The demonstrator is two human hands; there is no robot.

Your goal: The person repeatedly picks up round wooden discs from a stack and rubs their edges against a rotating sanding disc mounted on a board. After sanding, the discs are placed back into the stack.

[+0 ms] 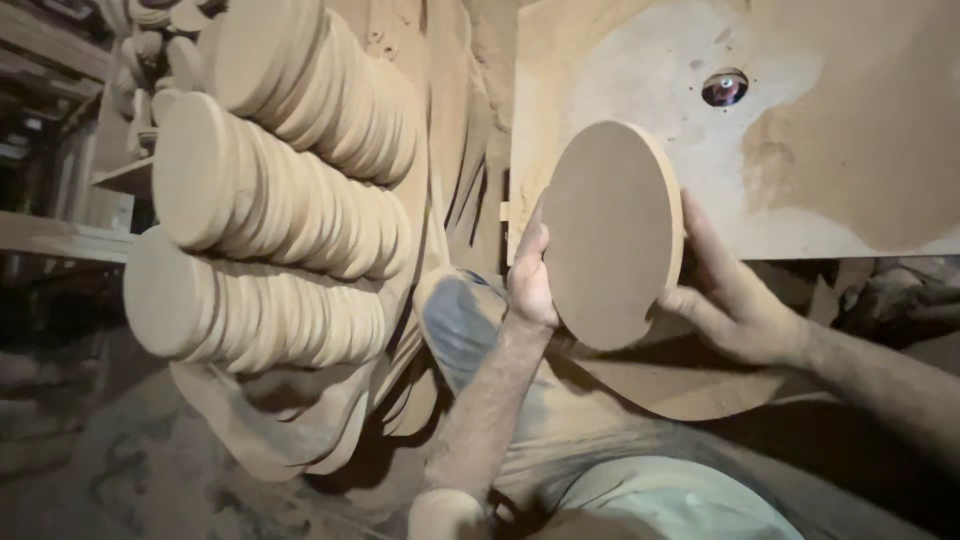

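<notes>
Disc [610, 235] held on edge between both hands.
Left hand [530, 275] and right hand [730, 300] are closed on its rim, beside stacked discs [270, 190].

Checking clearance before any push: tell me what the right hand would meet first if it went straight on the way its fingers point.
The right hand points up along the wooden disc; beyond, probably the dusty work table, though depth is unclear.

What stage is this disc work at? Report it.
Done, by the look of it: three rows of stacked discs lie at the left. In hand: the left hand and right hand hold one disc by its edges in front of the dusty table with its cutter. Left: offcuts lie below; how many discs remain is not visible.
</notes>
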